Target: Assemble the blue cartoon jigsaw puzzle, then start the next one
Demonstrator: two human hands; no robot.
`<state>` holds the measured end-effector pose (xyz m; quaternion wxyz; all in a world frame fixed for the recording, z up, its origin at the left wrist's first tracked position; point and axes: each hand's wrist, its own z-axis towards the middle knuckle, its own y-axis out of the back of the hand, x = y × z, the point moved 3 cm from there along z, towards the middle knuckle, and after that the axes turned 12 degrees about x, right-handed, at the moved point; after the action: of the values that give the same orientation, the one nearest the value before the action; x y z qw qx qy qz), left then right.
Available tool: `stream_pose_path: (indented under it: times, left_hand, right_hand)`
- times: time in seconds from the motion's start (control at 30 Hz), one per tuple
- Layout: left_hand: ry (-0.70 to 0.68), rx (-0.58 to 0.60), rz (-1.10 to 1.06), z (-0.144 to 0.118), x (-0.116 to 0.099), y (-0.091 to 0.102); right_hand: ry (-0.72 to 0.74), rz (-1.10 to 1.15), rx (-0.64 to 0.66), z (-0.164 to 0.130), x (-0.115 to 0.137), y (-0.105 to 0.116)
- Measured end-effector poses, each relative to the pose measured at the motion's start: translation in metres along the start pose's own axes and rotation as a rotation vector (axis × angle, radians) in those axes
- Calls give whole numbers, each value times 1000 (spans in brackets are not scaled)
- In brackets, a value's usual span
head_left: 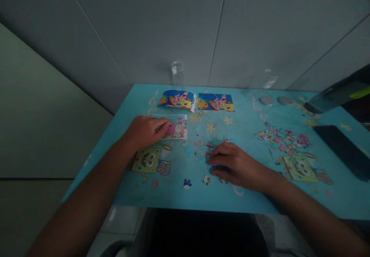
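While both hands rest on the blue table (173,195), we see the left hand (146,130) lying palm down w/ fingers together, tips touching the left edge of a pink card (177,127). It presses on the card rather than clamping it.

Our right hand (234,166) sits palm down over a loose scatter of puzzle pieces (199,149) near the table's middle, fingers slightly curled and close together, tips on the pieces. Whether a piece is pinched under the fingers we can't tell.

Two stray pieces lie closer to the near edge: a blue piece (187,183) and a pale piece (206,179), the pale one just beside the right hand.

Further back, two cartoon pictures (196,101) lie side by side. A clear tube (177,73) stands upright at the far edge, behind the pictures. To the right, well apart from the hands, a 2nd pile (281,138) of pieces is spread out, w/ two grey discs (276,100) beyond it and a dark slab (341,149) near the right edge.
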<state>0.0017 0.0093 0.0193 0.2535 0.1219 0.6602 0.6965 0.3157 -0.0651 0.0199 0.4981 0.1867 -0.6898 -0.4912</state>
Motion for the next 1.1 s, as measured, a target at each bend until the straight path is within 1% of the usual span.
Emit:
stream_pose_path:
  times: [0.17, 0.37, 0.47, 0.7, 0.9, 0.97, 1.1]
  left_hand:
    - [-4, -10, 12, 0, 1, -1]
    - [-8, 8, 76, -1, 3, -3]
    - [-12, 5, 74, 0, 3, -3]
    - [-19, -14, 45, 0, 2, -2]
    - [-19, -11, 76, -1, 2, -2]
    - [-22, -2, 108, -1, 3, -3]
    - [-21, 13, 151, -1, 5, -6]
  right_hand:
    - [-29, 48, 19, -1, 0, 2]
    - [-45, 51, 30, 1, 0, 2]
    - [-53, 65, 28, 0, 0, 2]
    - [12, 203, 42, -1, 2, 6]
    - [22, 214, -7, -2, 0, 11]
    - [-15, 208, -60, -3, -3, 13]
    - [-192, 232, -175, -9, -11, 16]
